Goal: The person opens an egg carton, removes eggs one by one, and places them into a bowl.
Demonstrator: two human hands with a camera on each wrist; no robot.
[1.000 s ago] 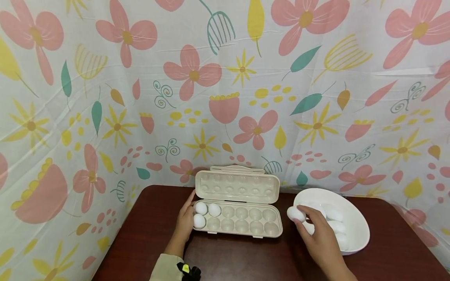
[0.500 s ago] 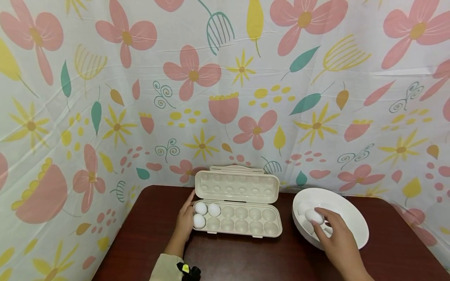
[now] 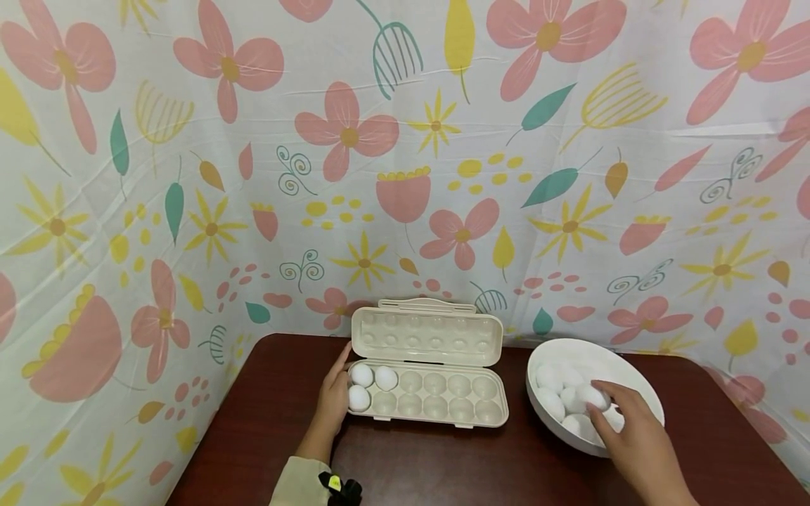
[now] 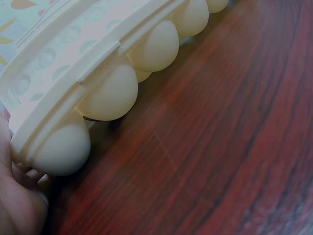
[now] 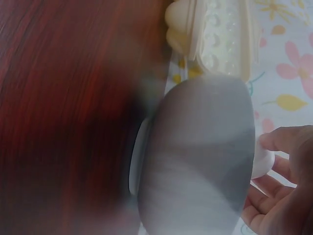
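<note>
In the head view, my right hand (image 3: 633, 436) pinches a white egg (image 3: 593, 398) between thumb and fingers over the white bowl (image 3: 639, 372). More white eggs (image 3: 549, 377) lie in the bowl, mostly on its left side. The right wrist view shows the held egg (image 5: 264, 160) partly hidden behind the bowl's wall (image 5: 200, 147). My left hand (image 3: 332, 397) holds the left end of an open beige egg carton (image 3: 436, 419). In the left wrist view its fingers (image 4: 35, 175) curl under the carton's end. Three eggs (image 3: 359, 398) sit in the carton's leftmost cups.
The carton's raised lid (image 3: 427, 337) leans back near a flower-printed cloth (image 3: 405, 176) that hangs behind and to the left. A dark red-brown table (image 3: 430, 464) carries everything. A stretch of table separates carton and bowl.
My right hand has carried the egg rightward from the bowl's left rim to over its middle. Eggs in the bowl now lie more to the left. My left hand has stayed put.
</note>
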